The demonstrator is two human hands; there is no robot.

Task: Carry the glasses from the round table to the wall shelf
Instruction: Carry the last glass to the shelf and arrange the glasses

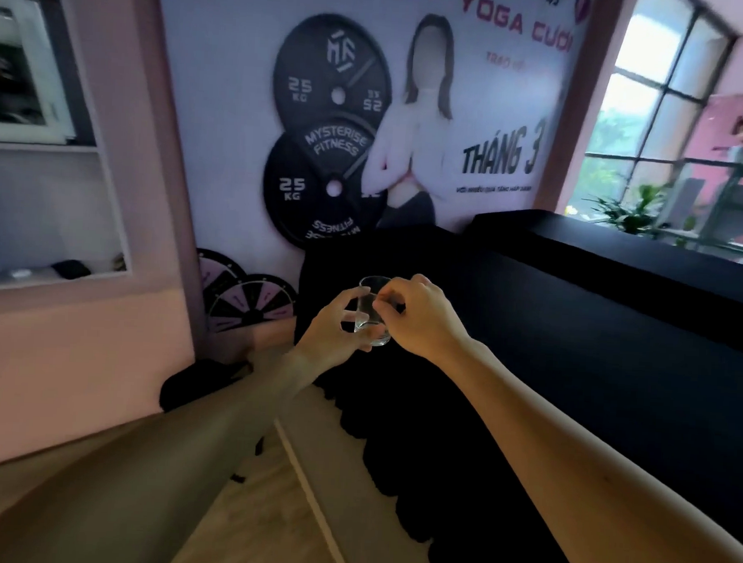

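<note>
A small clear glass (370,309) is held upright in the air in front of me, between both hands. My left hand (337,327) wraps its lower side from the left. From the right, my right hand (415,313) pinches the rim with fingertips. The wall shelf (51,284) is a recessed pink-framed niche at the far left, above and left of the glass. Small dark and pale items lie on its ledge. The round table is out of view.
A long table draped in black cloth (573,335) fills the right side. A poster (370,109) with weight plates covers the wall ahead. Round pink-and-black discs (248,300) lean at the wall's foot. A window (671,103) and plants (632,209) are at upper right.
</note>
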